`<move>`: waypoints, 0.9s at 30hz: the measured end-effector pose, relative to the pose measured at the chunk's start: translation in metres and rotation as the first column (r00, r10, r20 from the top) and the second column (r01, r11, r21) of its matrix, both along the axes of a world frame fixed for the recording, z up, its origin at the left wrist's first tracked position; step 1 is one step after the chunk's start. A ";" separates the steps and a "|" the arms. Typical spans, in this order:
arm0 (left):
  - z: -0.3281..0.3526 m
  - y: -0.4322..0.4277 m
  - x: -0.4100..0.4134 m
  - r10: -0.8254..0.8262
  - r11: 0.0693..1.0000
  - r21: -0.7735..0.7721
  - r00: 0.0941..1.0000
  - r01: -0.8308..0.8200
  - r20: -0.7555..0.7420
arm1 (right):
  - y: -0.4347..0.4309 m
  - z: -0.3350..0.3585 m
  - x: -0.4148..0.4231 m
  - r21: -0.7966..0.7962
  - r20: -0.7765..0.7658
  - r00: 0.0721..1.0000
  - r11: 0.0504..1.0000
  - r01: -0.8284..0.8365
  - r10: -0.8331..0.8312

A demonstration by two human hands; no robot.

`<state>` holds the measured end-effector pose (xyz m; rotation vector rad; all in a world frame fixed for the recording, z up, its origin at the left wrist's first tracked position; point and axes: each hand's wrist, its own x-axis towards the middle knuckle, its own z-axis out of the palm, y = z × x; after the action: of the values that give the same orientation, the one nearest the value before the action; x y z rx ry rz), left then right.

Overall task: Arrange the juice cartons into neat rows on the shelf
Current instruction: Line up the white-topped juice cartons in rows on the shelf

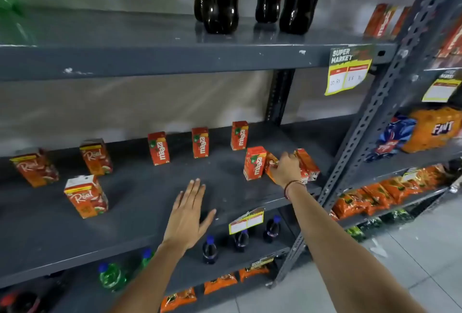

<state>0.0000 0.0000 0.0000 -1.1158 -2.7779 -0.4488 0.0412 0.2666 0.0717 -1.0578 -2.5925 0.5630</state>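
Right hand (287, 168) grips a tilted boxy carton (271, 162) on the matte shelf (150, 187).

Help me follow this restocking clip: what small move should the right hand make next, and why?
Probably stand the tilted carton up beside the front Maaza carton. The right hand is already closed on it, it leans while the three Maaza cartons behind stand upright in a row, and the left hand rests flat and empty on the shelf.
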 end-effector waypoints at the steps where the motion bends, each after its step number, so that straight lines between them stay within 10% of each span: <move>1: -0.006 0.000 -0.003 0.011 1.000 -0.022 0.999 -0.010 0.039 | 0.004 -0.001 -0.004 -0.005 0.054 0.998 1.000 -0.010 0.010; 7: -0.018 0.003 -0.007 0.063 0.991 -0.116 0.997 -0.068 -0.051 | 0.013 -0.003 -0.017 0.021 0.189 0.982 0.999 -0.026 0.021; 13: -0.019 0.002 -0.007 0.057 0.982 -0.176 0.996 -0.069 -0.073 | 0.007 -0.014 -0.001 -0.272 -0.176 0.964 0.951 0.145 -0.197; 21: -0.020 0.001 -0.006 0.046 0.979 -0.196 0.995 -0.062 -0.085 | -0.029 -0.031 0.041 -0.833 -0.445 0.636 0.552 -0.036 -0.631; 27: -0.017 0.000 -0.006 0.038 0.982 -0.184 0.996 -0.052 -0.080 | -0.060 -0.037 0.044 -0.842 -0.540 0.566 0.399 -0.364 -0.623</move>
<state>-0.0057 -0.0002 -0.0172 -1.0782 -2.8167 -0.1405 0.0856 0.2063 0.0347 -0.8576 -1.1119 2.0304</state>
